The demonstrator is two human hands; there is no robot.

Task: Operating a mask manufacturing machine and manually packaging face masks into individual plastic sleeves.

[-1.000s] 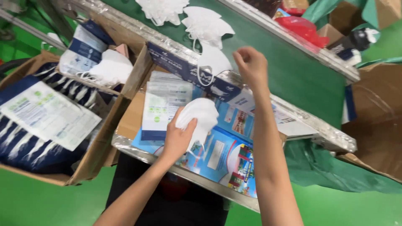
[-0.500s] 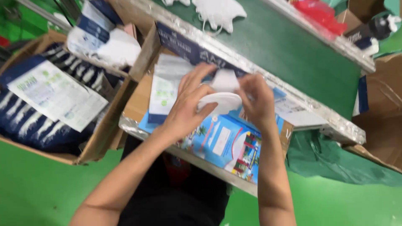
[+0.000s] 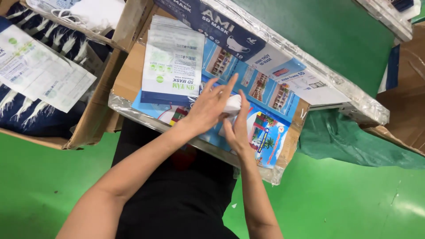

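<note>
My left hand (image 3: 208,106) and my right hand (image 3: 238,124) press together around a folded white face mask (image 3: 232,104), which shows only as a small white patch between the palms. They hover over a cardboard work board (image 3: 126,75) covered with blue picture sheets and wrapped in clear film. A stack of white and blue mask pouches (image 3: 170,62) lies on the board just left of my hands.
A cardboard box (image 3: 88,124) at left holds dark packs and a printed paper sheet (image 3: 40,71). More white masks (image 3: 97,13) lie in a box at top left. A green conveyor belt (image 3: 318,40) runs behind the board. Green floor lies below.
One second ago my right hand reached up to the belt while the left held a mask. Both hands have since come down together and folded the mask flat between them.
</note>
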